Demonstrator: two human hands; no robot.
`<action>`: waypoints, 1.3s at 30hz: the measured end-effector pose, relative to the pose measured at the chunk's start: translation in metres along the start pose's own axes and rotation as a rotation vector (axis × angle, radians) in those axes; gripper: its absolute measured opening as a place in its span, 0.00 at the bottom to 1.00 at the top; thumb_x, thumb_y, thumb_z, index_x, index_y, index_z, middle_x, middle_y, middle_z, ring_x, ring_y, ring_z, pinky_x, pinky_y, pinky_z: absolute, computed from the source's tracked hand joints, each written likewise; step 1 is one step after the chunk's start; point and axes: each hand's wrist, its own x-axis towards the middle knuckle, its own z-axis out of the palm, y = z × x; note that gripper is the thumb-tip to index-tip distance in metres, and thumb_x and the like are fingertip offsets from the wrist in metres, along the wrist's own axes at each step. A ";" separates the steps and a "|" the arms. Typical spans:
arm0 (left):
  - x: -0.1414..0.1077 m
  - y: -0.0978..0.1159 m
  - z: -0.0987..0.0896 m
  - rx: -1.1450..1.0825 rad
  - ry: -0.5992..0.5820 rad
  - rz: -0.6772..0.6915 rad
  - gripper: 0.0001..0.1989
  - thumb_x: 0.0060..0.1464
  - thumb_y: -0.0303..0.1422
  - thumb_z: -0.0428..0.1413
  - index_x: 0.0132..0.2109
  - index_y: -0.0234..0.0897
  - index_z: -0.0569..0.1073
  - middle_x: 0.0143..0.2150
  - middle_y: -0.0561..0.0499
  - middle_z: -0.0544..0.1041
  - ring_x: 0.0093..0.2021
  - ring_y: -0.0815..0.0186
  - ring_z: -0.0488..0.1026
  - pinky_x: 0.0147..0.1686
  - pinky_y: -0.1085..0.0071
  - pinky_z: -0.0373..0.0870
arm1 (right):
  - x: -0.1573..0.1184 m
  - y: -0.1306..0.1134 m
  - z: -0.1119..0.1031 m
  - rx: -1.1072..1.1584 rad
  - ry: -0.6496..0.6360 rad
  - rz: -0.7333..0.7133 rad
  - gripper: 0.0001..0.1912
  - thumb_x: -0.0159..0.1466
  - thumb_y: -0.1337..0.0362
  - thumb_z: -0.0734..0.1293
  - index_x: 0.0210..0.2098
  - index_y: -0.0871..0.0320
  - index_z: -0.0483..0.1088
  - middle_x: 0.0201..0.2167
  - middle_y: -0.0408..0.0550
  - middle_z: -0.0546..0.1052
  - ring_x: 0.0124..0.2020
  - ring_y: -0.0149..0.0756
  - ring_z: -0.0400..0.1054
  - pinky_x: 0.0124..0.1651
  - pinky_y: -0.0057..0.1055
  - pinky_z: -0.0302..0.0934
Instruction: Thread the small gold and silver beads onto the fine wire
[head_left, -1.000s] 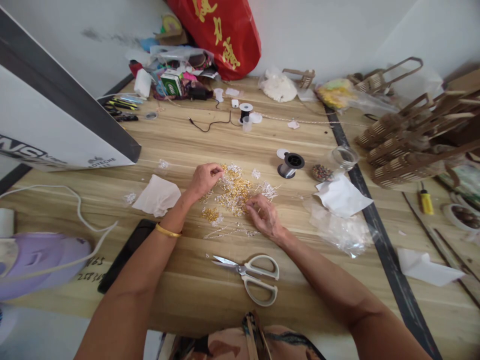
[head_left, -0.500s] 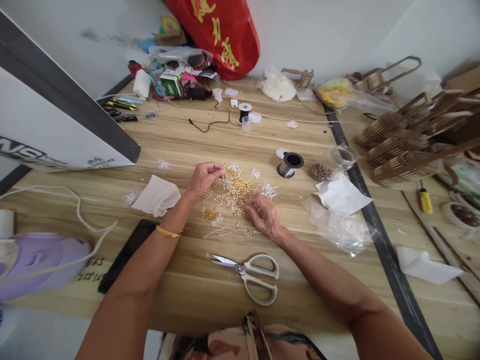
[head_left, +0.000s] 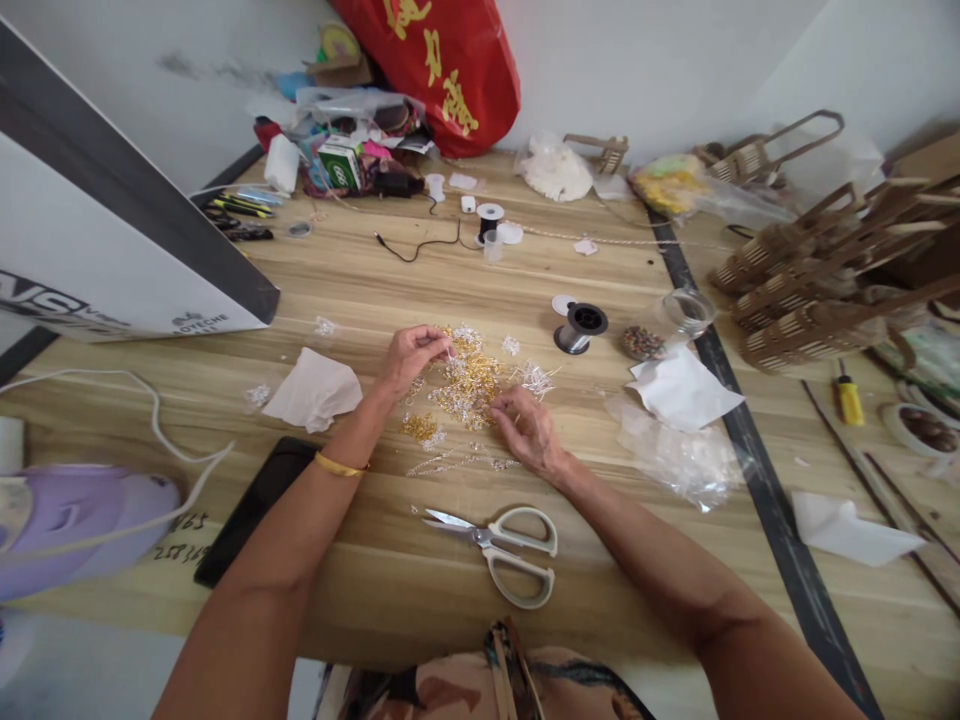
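A loose pile of tiny gold and silver jewellery pieces [head_left: 472, 378] lies on the wooden table between my hands. At its left edge my left hand [head_left: 412, 355] is closed in a pinch; a small pale piece seems to stick out at the fingertips, too small to name. My right hand [head_left: 525, 425] rests at the pile's right side, thumb and fingers pinched together, what they hold hidden. Thin silver pins [head_left: 534, 378] lie just beyond it. A smaller gold heap [head_left: 424, 430] and a fine chain [head_left: 461, 460] lie nearer me. White-handled scissors [head_left: 499, 550] lie partly open in front.
Wire spools [head_left: 581, 328] and a clear jar [head_left: 686, 312] stand beyond my right hand. Clear plastic bags [head_left: 686, 460] and white paper [head_left: 686, 390] lie to the right. A black phone [head_left: 259, 510] is under my left forearm. Small woven baskets [head_left: 795, 290] crowd the far right.
Hardly anything differs. My left hand shifts very slightly at the pile's edge; my right hand stays in place, and the pile looks the same.
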 end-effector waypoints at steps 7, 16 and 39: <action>0.003 -0.007 -0.001 -0.018 0.044 -0.016 0.12 0.42 0.36 0.65 0.31 0.32 0.77 0.26 0.51 0.78 0.27 0.70 0.72 0.33 0.71 0.70 | 0.000 0.000 0.000 -0.001 0.004 -0.007 0.02 0.66 0.67 0.62 0.36 0.56 0.66 0.30 0.47 0.71 0.33 0.36 0.67 0.37 0.34 0.63; 0.004 -0.009 0.001 -0.205 0.068 -0.024 0.12 0.40 0.34 0.66 0.31 0.31 0.76 0.38 0.45 0.80 0.27 0.74 0.70 0.32 0.73 0.68 | 0.000 0.001 0.000 -0.009 -0.005 -0.005 0.02 0.66 0.68 0.62 0.36 0.56 0.66 0.30 0.46 0.71 0.32 0.35 0.66 0.37 0.34 0.62; -0.044 0.003 0.032 -0.400 -0.133 -0.237 0.12 0.40 0.33 0.67 0.30 0.31 0.75 0.26 0.51 0.77 0.24 0.73 0.70 0.27 0.75 0.66 | 0.002 -0.003 -0.002 0.061 0.072 0.168 0.05 0.65 0.63 0.63 0.34 0.57 0.67 0.30 0.46 0.72 0.33 0.35 0.67 0.38 0.33 0.62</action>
